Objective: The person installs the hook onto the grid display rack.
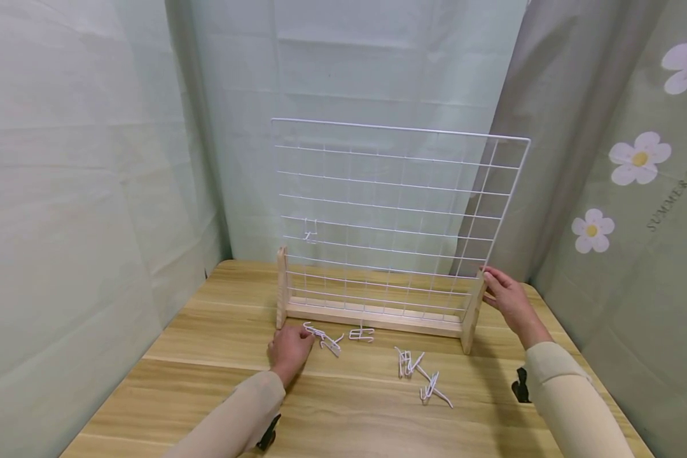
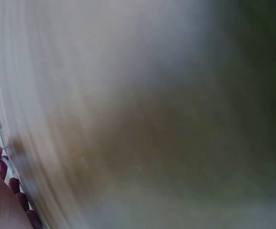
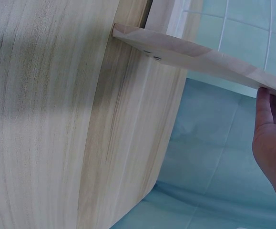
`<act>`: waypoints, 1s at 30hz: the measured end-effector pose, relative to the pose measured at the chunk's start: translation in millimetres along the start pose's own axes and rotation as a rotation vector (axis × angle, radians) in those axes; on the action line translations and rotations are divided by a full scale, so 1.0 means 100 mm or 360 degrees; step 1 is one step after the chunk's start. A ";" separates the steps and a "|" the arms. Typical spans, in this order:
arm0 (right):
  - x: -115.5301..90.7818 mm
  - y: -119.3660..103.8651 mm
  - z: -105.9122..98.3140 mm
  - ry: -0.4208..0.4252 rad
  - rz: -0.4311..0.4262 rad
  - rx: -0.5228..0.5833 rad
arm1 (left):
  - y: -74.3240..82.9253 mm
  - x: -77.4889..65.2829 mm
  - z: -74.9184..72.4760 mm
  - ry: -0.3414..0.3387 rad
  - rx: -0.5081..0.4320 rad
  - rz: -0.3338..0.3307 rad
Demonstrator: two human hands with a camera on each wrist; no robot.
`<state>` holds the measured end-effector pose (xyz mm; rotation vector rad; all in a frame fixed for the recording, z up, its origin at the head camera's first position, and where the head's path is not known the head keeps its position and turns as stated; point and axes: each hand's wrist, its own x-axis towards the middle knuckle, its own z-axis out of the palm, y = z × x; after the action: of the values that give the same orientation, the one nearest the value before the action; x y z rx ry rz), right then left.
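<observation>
A white wire grid (image 1: 389, 191) stands upright on a light wooden base (image 1: 372, 317), with a wooden side panel at each end. My right hand (image 1: 512, 305) touches the right side panel (image 1: 472, 315) near its top. In the right wrist view, the fingers (image 3: 263, 107) look fairly straight against that panel's outer face. Low at the left side panel (image 1: 281, 289) is my left hand (image 1: 291, 350), beside several white wire hooks (image 1: 322, 337). Whether it grips the panel's foot or a hook is hidden; the left wrist view is mostly blurred.
One white hook (image 1: 310, 232) hangs on the grid at left. Another hook (image 1: 361, 334) lies before the base, and more loose hooks (image 1: 429, 385) lie nearer on the wooden table (image 1: 343, 413). Pale curtains (image 1: 86, 191) surround the table.
</observation>
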<state>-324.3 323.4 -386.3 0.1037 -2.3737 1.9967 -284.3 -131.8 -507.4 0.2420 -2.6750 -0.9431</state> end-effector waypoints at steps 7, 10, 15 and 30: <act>0.00 0.00 0.01 0.0000 -0.0005 0.0017 | -0.01 -0.01 0.01 0.0017 -0.0054 -0.0040; 0.01 0.00 0.01 -0.0002 -0.0004 0.0021 | -0.02 -0.01 0.00 0.0014 -0.0088 -0.0054; 0.01 0.01 0.00 0.0002 0.0009 0.0010 | -0.03 -0.01 -0.02 0.0025 -0.0157 -0.0069; -0.01 0.00 0.00 0.0001 0.0007 -0.0001 | 0.00 0.05 -0.10 0.0050 -0.0346 -0.0134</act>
<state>-323.6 323.5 -386.2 0.0978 -2.3759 1.9978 -285.2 -138.8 -498.7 0.3197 -2.5251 -1.2347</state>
